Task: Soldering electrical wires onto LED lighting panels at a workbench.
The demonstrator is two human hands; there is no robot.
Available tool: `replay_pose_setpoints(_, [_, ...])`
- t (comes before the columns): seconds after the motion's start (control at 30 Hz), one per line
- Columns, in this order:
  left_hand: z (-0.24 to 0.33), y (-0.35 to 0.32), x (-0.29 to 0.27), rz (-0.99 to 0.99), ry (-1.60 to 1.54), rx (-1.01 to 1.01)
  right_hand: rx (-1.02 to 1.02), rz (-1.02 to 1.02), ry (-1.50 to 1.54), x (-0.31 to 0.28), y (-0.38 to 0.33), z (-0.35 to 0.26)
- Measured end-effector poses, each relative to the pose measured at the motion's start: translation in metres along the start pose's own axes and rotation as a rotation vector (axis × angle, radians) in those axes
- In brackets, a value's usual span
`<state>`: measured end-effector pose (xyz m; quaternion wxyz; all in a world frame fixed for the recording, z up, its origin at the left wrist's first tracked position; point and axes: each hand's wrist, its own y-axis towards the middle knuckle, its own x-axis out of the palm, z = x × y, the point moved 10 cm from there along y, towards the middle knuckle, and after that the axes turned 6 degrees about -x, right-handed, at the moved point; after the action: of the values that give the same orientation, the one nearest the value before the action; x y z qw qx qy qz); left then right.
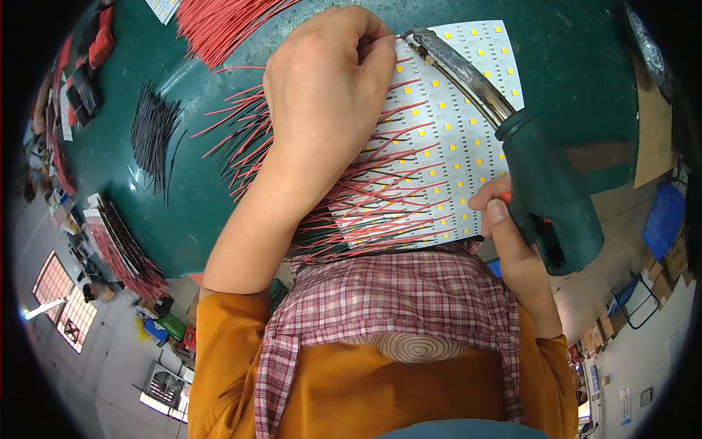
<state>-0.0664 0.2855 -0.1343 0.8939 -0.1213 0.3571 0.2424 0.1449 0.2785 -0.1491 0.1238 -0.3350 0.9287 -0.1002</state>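
— Plaid cloth (395, 300) lies nearest, one piece over an orange garment, just below the white LED panel (446, 139). How many panels?

— One under the hands, dotted with many small yellow chips, too many to count; a stack of others (117, 245) sits well left of it at the mat's edge.

— And the hands?

— Two. The right hand (512, 241) is wrapped round the green handle of one soldering iron (512, 139), thumb up, just right of the panel. The left hand (329, 80) hovers over the panel's upper left, fingertips pinched on a red wire end (399, 35) meeting the iron's tip.

— Wires?

— Many red ones fan off the panel's left edge (380, 197). Farther left, one black bundle (153, 132); above, one red bundle (219, 25).

— Open room?

— Bare green mat (578, 66) right of the panel, up to its far edge.
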Motion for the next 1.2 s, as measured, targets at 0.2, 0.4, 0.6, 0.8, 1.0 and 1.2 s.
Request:
replay_pose_setpoints(0.2, [0.001,0.001,0.0,0.004,0.022,-0.017,0.002,-0.102,-0.05,0.005,-0.002,0.004])
replay_pose_setpoints(0.4, [-0.002,0.006,-0.001,-0.02,0.082,-0.098,0.102,0.11,0.167,-0.011,-0.003,0.007])
replay_pose_setpoints(0.6, [0.0,0.004,0.012,0.108,0.21,0.204,0.129,0.182,0.206,-0.023,-0.015,0.024])
replay_pose_setpoints(0.8, [-0.044,0.003,-0.083,0.419,0.247,0.202,-0.072,0.224,0.272,-0.046,-0.024,0.036])
replay_pose_setpoints(1.0, [-0.21,0.016,-0.205,0.173,0.463,-0.029,-0.05,0.247,0.285,-0.047,-0.028,0.036])
replay_pose_setpoints(1.2, [-0.207,0.025,-0.219,0.085,0.687,0.02,-0.13,0.224,0.272,-0.022,-0.028,0.023])
